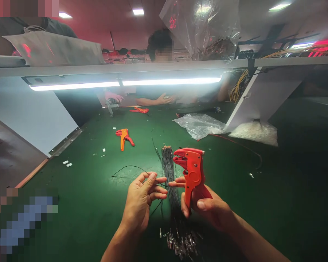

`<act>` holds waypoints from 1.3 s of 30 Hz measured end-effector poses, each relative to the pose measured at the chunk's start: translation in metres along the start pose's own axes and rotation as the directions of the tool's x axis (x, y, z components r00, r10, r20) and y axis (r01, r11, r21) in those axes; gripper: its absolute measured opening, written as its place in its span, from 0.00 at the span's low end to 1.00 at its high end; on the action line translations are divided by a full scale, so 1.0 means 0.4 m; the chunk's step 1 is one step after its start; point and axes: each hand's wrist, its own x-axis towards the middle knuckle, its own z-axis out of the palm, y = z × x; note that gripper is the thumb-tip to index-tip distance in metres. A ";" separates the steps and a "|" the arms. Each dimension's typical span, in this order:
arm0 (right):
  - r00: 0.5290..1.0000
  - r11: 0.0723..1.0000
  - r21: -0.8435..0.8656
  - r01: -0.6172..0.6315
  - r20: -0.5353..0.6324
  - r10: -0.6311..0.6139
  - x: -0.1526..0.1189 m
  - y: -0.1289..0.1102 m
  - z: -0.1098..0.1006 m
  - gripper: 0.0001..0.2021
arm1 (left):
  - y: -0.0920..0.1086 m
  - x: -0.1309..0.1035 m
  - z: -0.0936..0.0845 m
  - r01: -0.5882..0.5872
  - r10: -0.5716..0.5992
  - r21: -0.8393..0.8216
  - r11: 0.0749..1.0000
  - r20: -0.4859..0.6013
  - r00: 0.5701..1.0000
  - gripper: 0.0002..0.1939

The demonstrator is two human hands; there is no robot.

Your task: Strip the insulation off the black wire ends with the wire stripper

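Note:
Between the thumb and index finger of my left hand (145, 194) is a thin black wire (131, 166), its loose end curving out to the left. My right hand (214, 207) grips an orange-red wire stripper (193, 169) by its handles, jaws pointing up and left. Two fingers of that hand reach out toward the wire. Beneath both hands lies a long bundle of black wires (168, 160), with copper-coloured tips at its far end and shiny metal terminals (182, 242) at the near end.
A second wire stripper (123, 138) lies left of centre, and another orange tool (139, 110) farther back. Clear plastic bags (199, 123) sit at the back right under a lit shelf (142, 69). Small white pieces (67, 163) are scattered at left. Across the bench, a person's hand (164, 99) is visible.

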 end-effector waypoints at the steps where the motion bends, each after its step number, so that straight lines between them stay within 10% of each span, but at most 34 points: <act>1: 1.000 1.000 -0.010 -0.007 0.009 0.007 0.000 0.002 0.000 0.31 | -0.005 0.000 0.003 0.010 -0.010 0.009 1.000 0.002 1.000 0.07; 39: 0.997 0.986 0.165 -0.019 0.074 0.007 0.000 -0.002 0.012 0.31 | -0.034 -0.014 0.006 -0.179 0.166 0.105 0.978 0.125 0.978 0.18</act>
